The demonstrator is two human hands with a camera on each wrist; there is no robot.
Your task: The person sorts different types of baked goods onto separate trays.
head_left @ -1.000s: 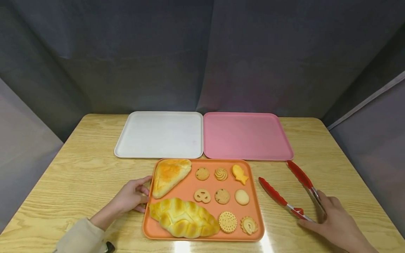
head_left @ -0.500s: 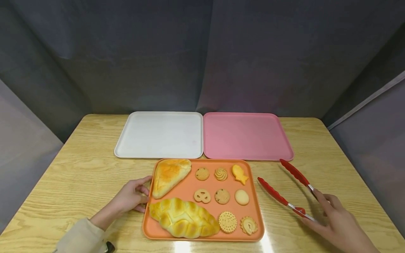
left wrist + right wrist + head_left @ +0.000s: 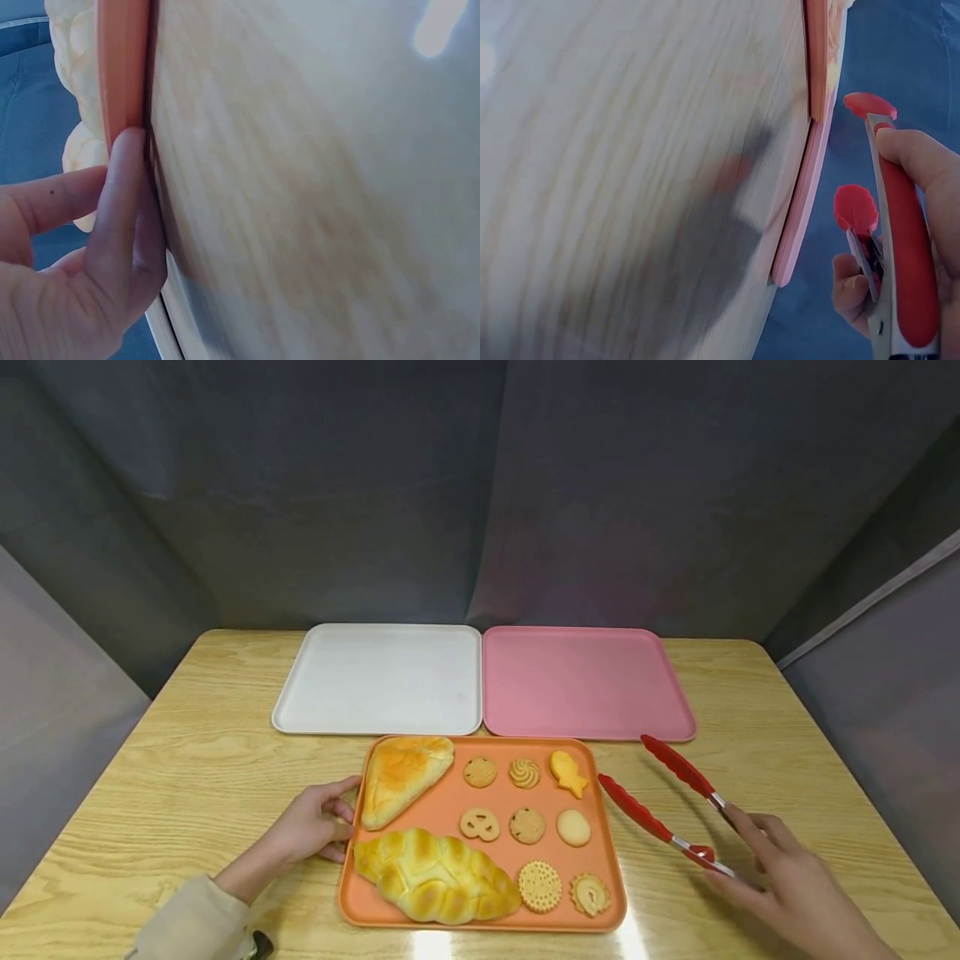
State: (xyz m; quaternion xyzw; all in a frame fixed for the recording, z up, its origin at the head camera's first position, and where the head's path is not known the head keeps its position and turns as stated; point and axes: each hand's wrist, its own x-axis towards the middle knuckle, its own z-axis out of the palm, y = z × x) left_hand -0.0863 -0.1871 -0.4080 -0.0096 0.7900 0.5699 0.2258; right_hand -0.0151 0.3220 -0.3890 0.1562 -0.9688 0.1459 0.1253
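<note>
L hand (image 3: pixel 311 822) touched orange tray (image 3: pixel 442 806), R hand (image 3: pixel 798 881) held tongs (image 3: pixel 637 810).
L fingers (image 3: pixel 116 217) were a bit apart @ rim; R was clamped on tongs, spread wide.

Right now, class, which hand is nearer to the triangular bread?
Left. The left hand touches the edge of the orange tray beside the triangular bread; the right hand, holding red tongs, is beyond the tray's opposite side.

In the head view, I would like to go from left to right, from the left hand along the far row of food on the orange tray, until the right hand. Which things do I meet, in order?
Left hand, triangular bread, speckled round cookie, swirl cookie, fish-shaped cookie, red tongs, right hand.
</note>
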